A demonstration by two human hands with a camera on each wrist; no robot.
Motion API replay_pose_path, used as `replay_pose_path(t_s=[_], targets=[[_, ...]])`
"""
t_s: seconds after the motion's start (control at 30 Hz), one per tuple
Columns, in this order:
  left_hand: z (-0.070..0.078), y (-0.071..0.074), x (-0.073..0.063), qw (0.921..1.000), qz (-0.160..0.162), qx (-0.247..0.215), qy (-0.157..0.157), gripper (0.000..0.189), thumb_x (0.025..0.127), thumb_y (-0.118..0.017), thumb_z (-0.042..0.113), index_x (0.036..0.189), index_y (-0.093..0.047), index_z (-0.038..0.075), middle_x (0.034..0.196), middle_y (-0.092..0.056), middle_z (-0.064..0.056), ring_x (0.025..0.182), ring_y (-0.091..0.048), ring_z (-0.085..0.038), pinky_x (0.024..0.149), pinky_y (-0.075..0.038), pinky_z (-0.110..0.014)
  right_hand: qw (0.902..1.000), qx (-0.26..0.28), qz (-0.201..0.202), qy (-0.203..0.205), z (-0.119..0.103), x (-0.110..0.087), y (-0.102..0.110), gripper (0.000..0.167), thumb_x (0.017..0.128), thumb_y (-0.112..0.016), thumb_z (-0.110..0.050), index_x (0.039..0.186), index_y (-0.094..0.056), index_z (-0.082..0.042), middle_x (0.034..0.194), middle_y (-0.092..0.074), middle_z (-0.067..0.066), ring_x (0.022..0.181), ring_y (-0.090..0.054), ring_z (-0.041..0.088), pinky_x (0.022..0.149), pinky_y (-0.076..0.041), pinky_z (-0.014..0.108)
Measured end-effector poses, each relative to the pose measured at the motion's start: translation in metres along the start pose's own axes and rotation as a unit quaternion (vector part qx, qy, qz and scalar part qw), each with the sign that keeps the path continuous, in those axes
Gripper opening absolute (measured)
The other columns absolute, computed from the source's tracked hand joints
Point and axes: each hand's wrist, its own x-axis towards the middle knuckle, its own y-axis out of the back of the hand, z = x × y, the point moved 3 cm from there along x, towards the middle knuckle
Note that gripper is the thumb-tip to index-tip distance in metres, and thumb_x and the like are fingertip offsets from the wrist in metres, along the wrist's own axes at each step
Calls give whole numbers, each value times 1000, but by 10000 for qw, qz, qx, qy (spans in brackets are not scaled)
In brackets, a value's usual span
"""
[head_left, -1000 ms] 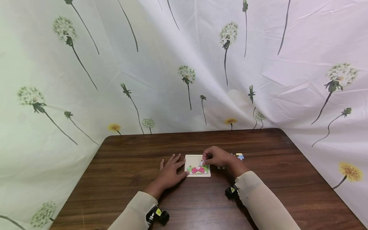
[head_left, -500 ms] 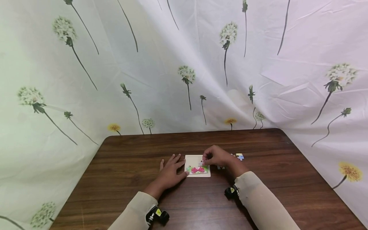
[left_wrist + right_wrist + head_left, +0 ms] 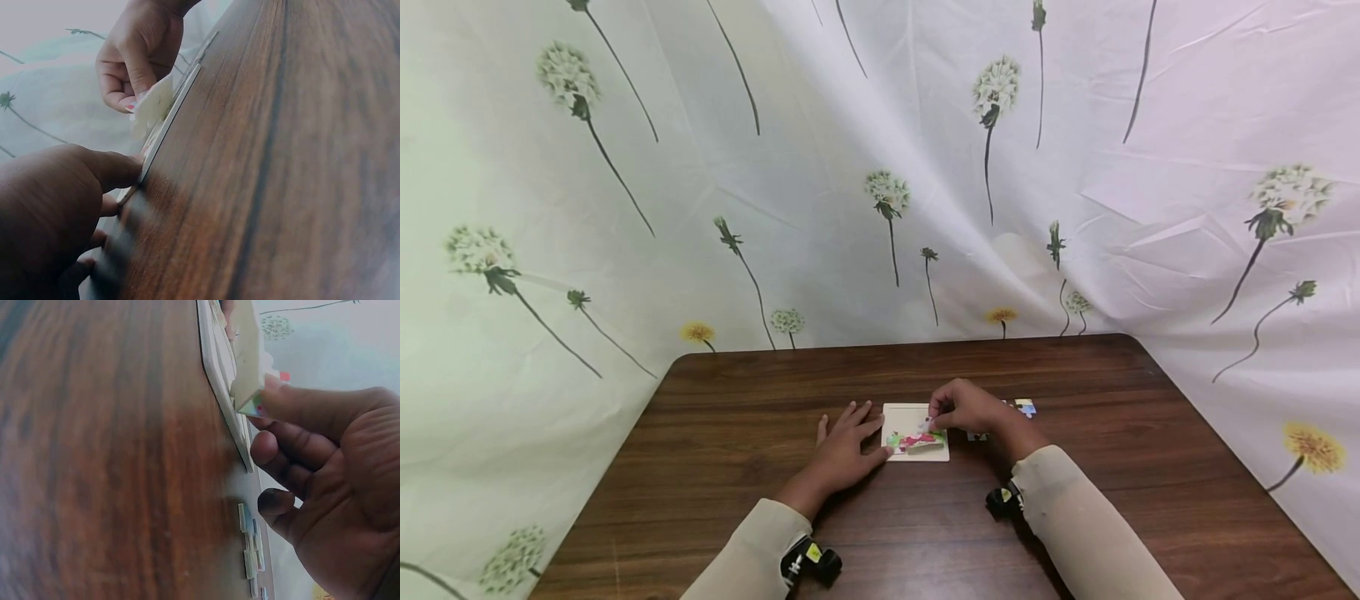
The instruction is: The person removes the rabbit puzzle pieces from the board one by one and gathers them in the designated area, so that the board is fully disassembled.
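Observation:
A pale wooden puzzle tray (image 3: 901, 417) lies on the table, its near part filled with green and pink picture pieces. In the head view my right hand (image 3: 973, 415) reaches over the tray's right side. Thumb and fingers pinch a jigsaw puzzle piece (image 3: 249, 353), which stands tilted with its near edge raised and its plain pale underside turned toward the wrist cameras. My left hand (image 3: 846, 450) rests at the tray's left side with fingers spread, the thumb (image 3: 119, 169) on the near left corner of the rim. The right hand partly hides the tray's right edge.
Several loose puzzle pieces (image 3: 1025, 407) lie right of the tray, partly behind the right hand and wrist; their edges (image 3: 250, 550) show in the right wrist view. A dark wood table (image 3: 737, 433) extends all round, with a flower-printed cloth (image 3: 820, 250) behind it.
The near edge of the puzzle piece in my right hand has lifted from the tray, so it now tilts up where it lay flat before. Both hands stay nearly in place.

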Motion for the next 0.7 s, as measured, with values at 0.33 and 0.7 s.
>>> replay_pose_path(t_s=[0.33, 0.7], targets=[[-1, 0, 0, 10000, -14, 62, 6, 64, 103, -73, 47, 158, -61, 15, 175, -42, -14, 168, -29, -42, 128, -8, -80, 9999, 91, -127, 13, 2, 1, -2, 14, 93, -87, -9, 85, -75, -11, 77, -64, -7, 72, -53, 10, 65, -45, 26], [-2, -1, 0, 9999, -63, 80, -18, 64, 104, -71, 48, 159, -60, 16, 176, -40, -13, 169, -27, -41, 129, -7, -80, 9997, 70, -172, 164, 7, 2, -2, 17, 93, -86, -9, 85, -72, -10, 77, -62, -7, 71, -53, 9, 65, -45, 25]])
